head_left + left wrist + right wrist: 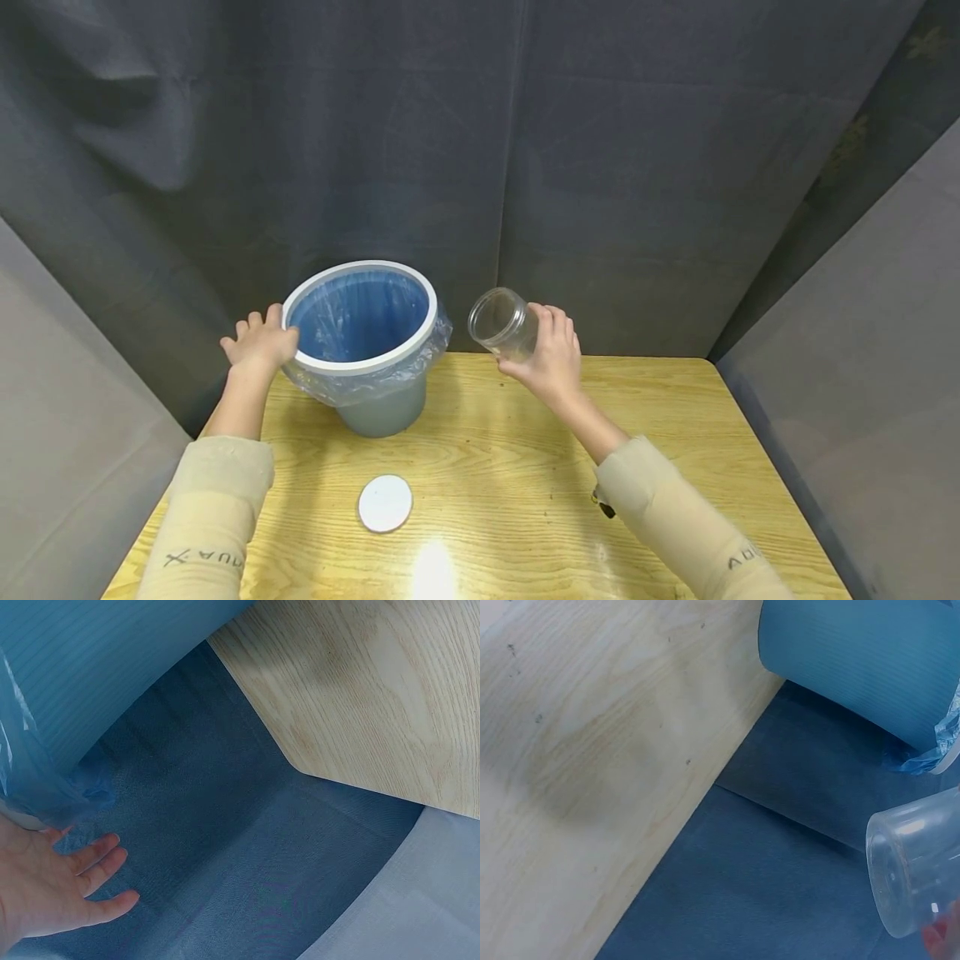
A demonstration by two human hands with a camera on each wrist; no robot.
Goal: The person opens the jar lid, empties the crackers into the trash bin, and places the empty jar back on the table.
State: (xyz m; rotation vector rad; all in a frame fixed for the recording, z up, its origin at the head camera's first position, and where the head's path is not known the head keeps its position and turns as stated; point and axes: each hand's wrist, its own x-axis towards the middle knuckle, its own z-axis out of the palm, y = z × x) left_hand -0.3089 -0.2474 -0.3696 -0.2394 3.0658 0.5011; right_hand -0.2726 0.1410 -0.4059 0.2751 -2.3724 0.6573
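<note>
In the head view, a bin (382, 400) with a white rim (386, 357) and a clear plastic liner (438, 337) folded over it stands tilted on the table. My left hand (262, 340) touches the rim's left side with spread fingers; the left wrist view has that hand (56, 881) beside the bunched liner (75, 787). To the right of the bin, my right hand (551, 358) grips a clear, lidless jar (510, 325) above the table, its mouth tipped toward the bin. The jar's base (889, 877) shows in the right wrist view, with a little of the fingers (937, 937).
A round white lid (386, 503) lies flat on the wooden table (495, 475), in front of the bin. Dark cloth (600, 208) hangs behind the table's back edge. Light grey panels (862, 375) flank both sides.
</note>
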